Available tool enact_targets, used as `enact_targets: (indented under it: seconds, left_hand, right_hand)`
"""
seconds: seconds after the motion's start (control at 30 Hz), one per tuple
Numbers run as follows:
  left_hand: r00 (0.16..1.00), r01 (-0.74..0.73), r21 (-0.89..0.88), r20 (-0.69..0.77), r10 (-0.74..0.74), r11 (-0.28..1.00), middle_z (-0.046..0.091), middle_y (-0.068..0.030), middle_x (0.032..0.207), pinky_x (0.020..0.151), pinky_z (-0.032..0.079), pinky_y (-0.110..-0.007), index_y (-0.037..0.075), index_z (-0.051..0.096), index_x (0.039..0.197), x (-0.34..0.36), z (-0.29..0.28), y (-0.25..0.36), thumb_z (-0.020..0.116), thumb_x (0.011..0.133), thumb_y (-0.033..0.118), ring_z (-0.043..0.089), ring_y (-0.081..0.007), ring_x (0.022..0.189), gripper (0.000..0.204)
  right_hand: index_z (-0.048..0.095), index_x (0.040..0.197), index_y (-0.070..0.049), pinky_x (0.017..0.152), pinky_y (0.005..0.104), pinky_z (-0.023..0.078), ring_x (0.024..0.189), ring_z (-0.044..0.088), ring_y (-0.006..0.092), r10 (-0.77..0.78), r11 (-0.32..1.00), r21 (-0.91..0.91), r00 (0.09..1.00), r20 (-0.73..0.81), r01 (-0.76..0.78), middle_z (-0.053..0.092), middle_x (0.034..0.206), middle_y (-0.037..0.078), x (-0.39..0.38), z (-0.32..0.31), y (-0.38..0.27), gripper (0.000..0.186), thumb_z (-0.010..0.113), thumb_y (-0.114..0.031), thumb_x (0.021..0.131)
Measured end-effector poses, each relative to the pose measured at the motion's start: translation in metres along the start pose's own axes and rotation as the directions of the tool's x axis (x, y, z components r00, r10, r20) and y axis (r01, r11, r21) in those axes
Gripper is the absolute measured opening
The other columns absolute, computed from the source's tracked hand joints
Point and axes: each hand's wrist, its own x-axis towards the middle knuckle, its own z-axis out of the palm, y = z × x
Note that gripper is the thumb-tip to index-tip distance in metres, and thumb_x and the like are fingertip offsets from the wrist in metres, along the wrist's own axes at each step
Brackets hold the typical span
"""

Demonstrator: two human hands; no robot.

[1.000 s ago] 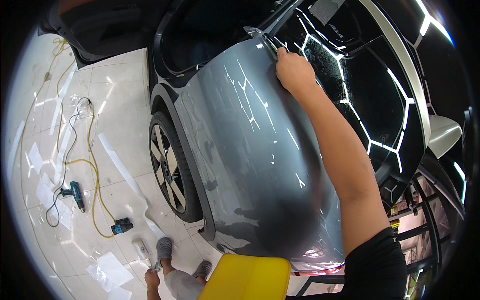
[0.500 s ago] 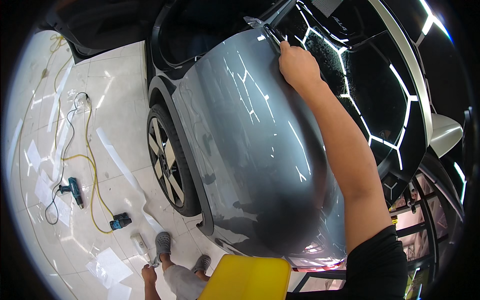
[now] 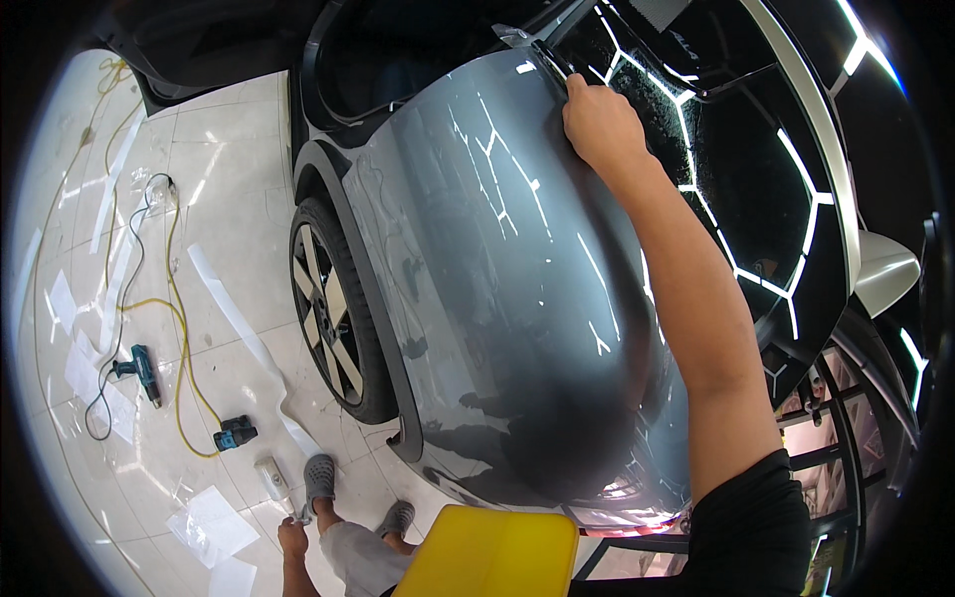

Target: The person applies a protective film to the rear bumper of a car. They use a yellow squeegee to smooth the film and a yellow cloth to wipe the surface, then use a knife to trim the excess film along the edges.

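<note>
My right hand (image 3: pixel 602 124) is curled at the seam between a glossy grey car body panel (image 3: pixel 497 298) and the dark glass (image 3: pixel 756 179), near a clear scrap of film (image 3: pixel 512 38); what its fingers hold, if anything, is hidden. My left hand (image 3: pixel 292 535), low at the bottom, grips the top of a translucent white spray bottle (image 3: pixel 272 480), hanging over the floor beside my shoe. A yellow flat board (image 3: pixel 482 552) is close below the panel, in front of my body. Speckled wetness shows on the glass beside my right forearm.
A wheel (image 3: pixel 333 308) sits left of the panel, under an open dark door (image 3: pixel 189 40). On the tiled floor lie a teal heat gun (image 3: pixel 141 375), a blue-black power tool (image 3: pixel 235 435), yellow and black cables, white strips (image 3: pixel 234 318) and paper sheets (image 3: pixel 214 527).
My right hand has shifted slightly up and to the right along the seam, still curled. The whole view has moved a little, with the car and floor sitting higher in the picture.
</note>
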Motion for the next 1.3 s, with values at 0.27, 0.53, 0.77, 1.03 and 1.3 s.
enact_targets:
  seconds: [0.27,0.53,0.77,1.03,1.3]
  left_hand:
    - [0.999,-0.045,0.077,-0.001,0.045,0.996,0.069,-0.0313,0.097,0.085,0.054,-0.048,-0.010,0.065,0.111,0.002,0.003,-0.011,0.062,0.086,0.018,0.068,-0.0441,0.093,0.038]
    - [1.000,-0.016,0.003,-0.003,0.016,1.000,0.069,-0.0302,0.096,0.083,0.053,-0.049,-0.008,0.066,0.110,-0.007,-0.001,-0.007,0.063,0.087,0.021,0.067,-0.0445,0.093,0.037]
    - [1.000,-0.021,-0.030,-0.010,0.021,0.999,0.069,-0.0302,0.095,0.081,0.053,-0.050,-0.007,0.067,0.108,-0.008,0.002,-0.014,0.060,0.087,0.020,0.067,-0.0451,0.093,0.036]
    - [0.999,-0.049,-0.046,0.004,0.050,0.998,0.068,-0.0314,0.093,0.079,0.053,-0.051,-0.006,0.067,0.109,-0.012,0.006,-0.012,0.059,0.086,0.020,0.067,-0.0469,0.090,0.035]
    - [0.995,-0.098,0.019,-0.015,0.098,0.995,0.068,-0.0306,0.094,0.079,0.052,-0.051,-0.007,0.066,0.109,-0.013,0.015,-0.022,0.059,0.088,0.018,0.067,-0.0462,0.091,0.033]
  right_hand:
    - [0.062,0.101,0.000,0.078,0.0508,0.056,0.086,0.071,0.0416,-0.011,0.998,-0.066,1.000,-0.013,0.010,0.071,0.090,0.024,0.002,0.001,-0.004,0.020,0.048,-0.010,0.092]
    - [0.062,0.103,-0.001,0.076,0.0494,0.057,0.085,0.072,0.0403,-0.009,0.990,-0.142,1.000,0.013,0.011,0.072,0.089,0.023,-0.006,-0.008,-0.005,0.020,0.048,-0.011,0.092]
    - [0.060,0.104,-0.002,0.075,0.0505,0.057,0.084,0.071,0.0404,0.022,0.989,-0.148,0.998,0.055,-0.013,0.071,0.088,0.023,-0.027,-0.016,-0.002,0.018,0.049,-0.008,0.091]
    - [0.058,0.103,-0.002,0.073,0.0509,0.057,0.082,0.071,0.0413,-0.001,0.990,-0.144,0.999,0.049,0.008,0.070,0.084,0.023,-0.052,-0.015,0.009,0.017,0.050,-0.007,0.090]
    - [0.056,0.099,-0.003,0.068,0.0510,0.056,0.077,0.070,0.0413,0.002,0.990,-0.142,0.999,0.039,0.003,0.069,0.079,0.022,-0.084,-0.020,0.020,0.012,0.053,-0.011,0.090]
